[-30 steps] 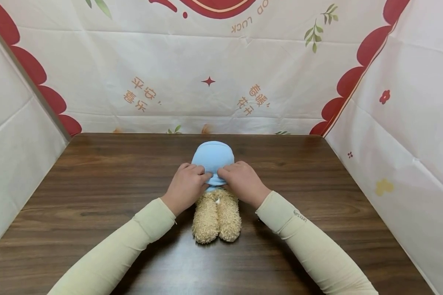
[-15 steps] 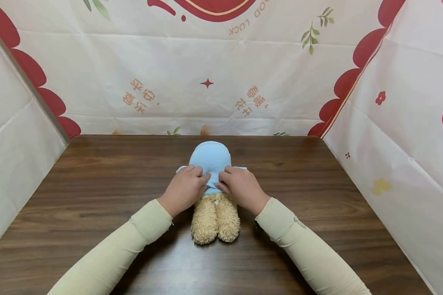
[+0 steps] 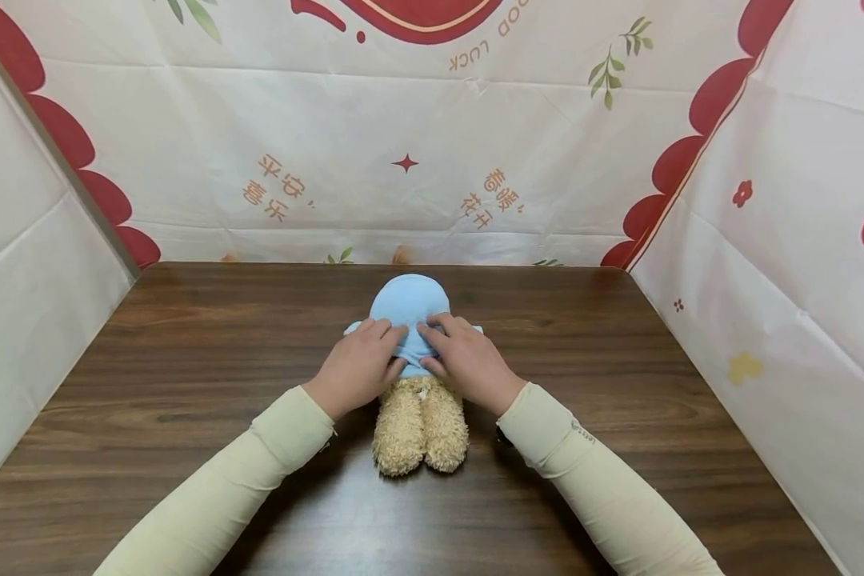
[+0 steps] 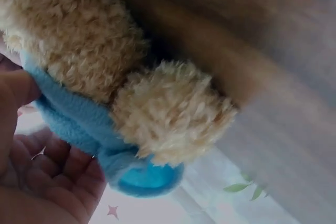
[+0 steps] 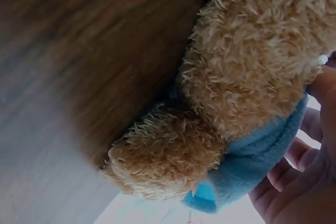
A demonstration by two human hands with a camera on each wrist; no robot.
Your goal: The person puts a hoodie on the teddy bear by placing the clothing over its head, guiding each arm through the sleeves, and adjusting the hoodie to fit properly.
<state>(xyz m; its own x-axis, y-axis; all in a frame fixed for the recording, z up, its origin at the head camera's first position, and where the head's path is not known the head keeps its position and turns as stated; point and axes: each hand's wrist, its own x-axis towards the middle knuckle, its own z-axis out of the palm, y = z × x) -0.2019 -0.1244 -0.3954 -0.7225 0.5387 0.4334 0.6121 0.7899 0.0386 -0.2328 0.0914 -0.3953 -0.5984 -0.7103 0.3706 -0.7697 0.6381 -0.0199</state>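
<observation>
A curly tan plush toy (image 3: 423,428) lies on the brown table with its legs toward me. A light-blue fleece garment (image 3: 410,298) covers its upper part, with a rounded blue end at the far side and a sleeve edge showing at each side. My left hand (image 3: 360,362) rests on the garment's left side, fingers relaxed and thumb near the lower hem. Mirroring it, my right hand (image 3: 473,360) rests on the right side with fingers spread. In both wrist views, a furry arm end (image 4: 173,114) pokes out of a blue sleeve (image 5: 236,177). The toy's face is hidden.
The wood-grain table (image 3: 209,360) extends around the toy. A white patterned cloth (image 3: 331,120) with red scallops hangs behind the far edge, and white cloth walls (image 3: 799,280) stand at both sides.
The garment's folded lower edge has come down toward the legs, and the side sleeves have come into view. My fingers have gone from pinching the fabric to lying loosely on it.
</observation>
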